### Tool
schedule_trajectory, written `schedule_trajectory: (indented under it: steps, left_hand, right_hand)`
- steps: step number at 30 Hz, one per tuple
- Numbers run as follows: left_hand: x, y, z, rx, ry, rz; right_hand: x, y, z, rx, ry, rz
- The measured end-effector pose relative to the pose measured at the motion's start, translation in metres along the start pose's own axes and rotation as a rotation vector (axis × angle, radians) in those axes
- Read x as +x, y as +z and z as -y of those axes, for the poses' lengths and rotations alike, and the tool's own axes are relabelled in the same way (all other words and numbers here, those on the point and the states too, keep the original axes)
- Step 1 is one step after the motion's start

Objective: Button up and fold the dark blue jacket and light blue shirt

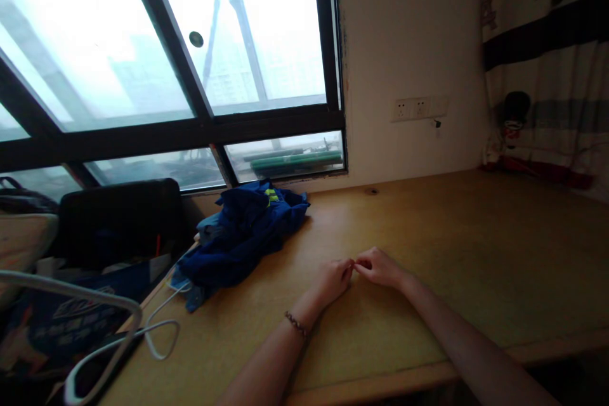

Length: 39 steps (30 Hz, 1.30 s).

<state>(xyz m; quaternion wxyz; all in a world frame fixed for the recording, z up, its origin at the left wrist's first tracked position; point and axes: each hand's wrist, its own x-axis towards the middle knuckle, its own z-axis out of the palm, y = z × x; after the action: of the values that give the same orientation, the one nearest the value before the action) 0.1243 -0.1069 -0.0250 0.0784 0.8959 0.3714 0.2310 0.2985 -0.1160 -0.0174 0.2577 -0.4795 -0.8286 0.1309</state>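
Observation:
My left hand [334, 280] is above the wooden table [457, 247], its fingers curled in and pinched together. A beaded bracelet [296, 324] circles the left wrist. My right hand [379, 268] meets it from the right, thumb and index finger pinched. The fingertips of both hands come together at one spot. Whatever is between them, if anything, is too small to make out. A crumpled blue garment [247, 228] with a yellow-green patch lies to the left of my hands, apart from them.
A white cable [155, 330] loops over the table's left edge. A black chair back [124, 216] and a blue bag [90, 304] are left of the table. Behind it are a window [276, 111], wall sockets [412, 108] and, at the right, a striped curtain [547, 70].

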Motion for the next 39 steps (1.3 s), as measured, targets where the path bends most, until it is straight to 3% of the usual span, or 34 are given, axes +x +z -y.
schedule_trajectory:
  steps: [39]
  left_hand:
    - [-0.0018, -0.0035, -0.0015, 0.041, -0.024, 0.003]
  right_hand:
    - [-0.0008, -0.0028, -0.0039, -0.002, 0.036, -0.001]
